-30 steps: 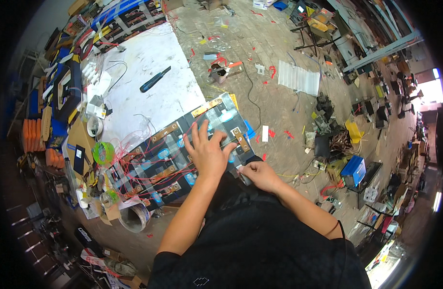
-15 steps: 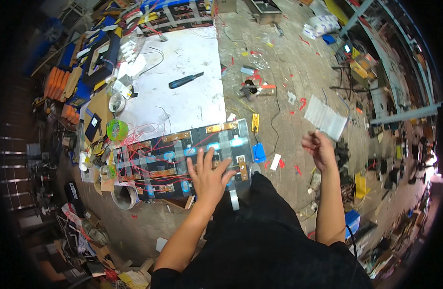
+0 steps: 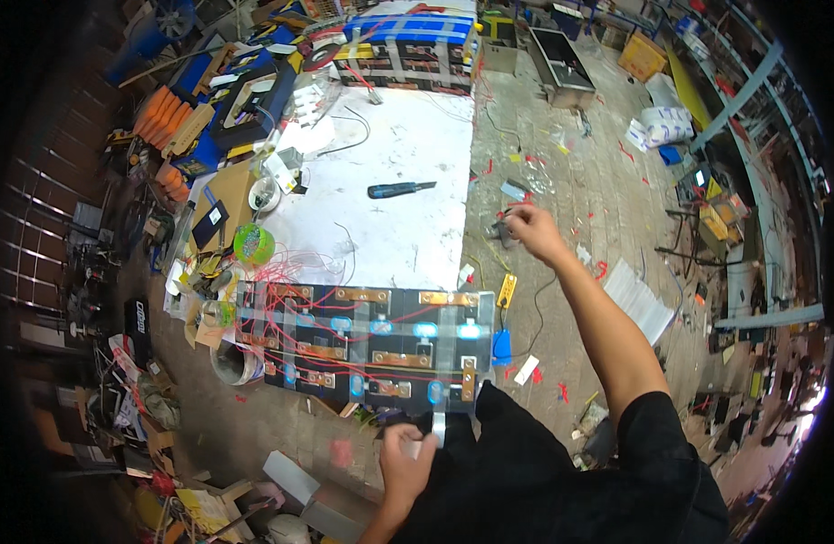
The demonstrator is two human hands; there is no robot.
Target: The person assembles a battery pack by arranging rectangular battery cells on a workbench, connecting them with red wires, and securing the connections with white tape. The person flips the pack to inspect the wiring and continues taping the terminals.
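A battery pack (image 3: 408,376) of dark cells lies on the near end of the table, with copper-coloured connector bars, blue patches, clear tape bands and red wires across its top. From its near edge hangs a pale strip of tape (image 3: 439,424). Beside that strip is my left hand (image 3: 406,462), its fingers curled and its thumb against the strip's lower end. My right hand (image 3: 537,234) is stretched out past the table's right edge. Its fingers are closed at a small grey-dark object (image 3: 500,232); what exactly they grip is hidden.
A blue-black utility knife (image 3: 399,189) lies on the white tabletop (image 3: 408,240). Another taped battery pack (image 3: 412,59) stands at the far end. Green tape roll (image 3: 253,244), white cup (image 3: 264,194) and tools crowd the left side. A yellow power strip (image 3: 506,290) with cable hangs or lies right of the pack.
My left hand has left the pack's top and dropped to the tape strip at its near edge. My right hand has reached forward and left to the dark object. The view has shifted.
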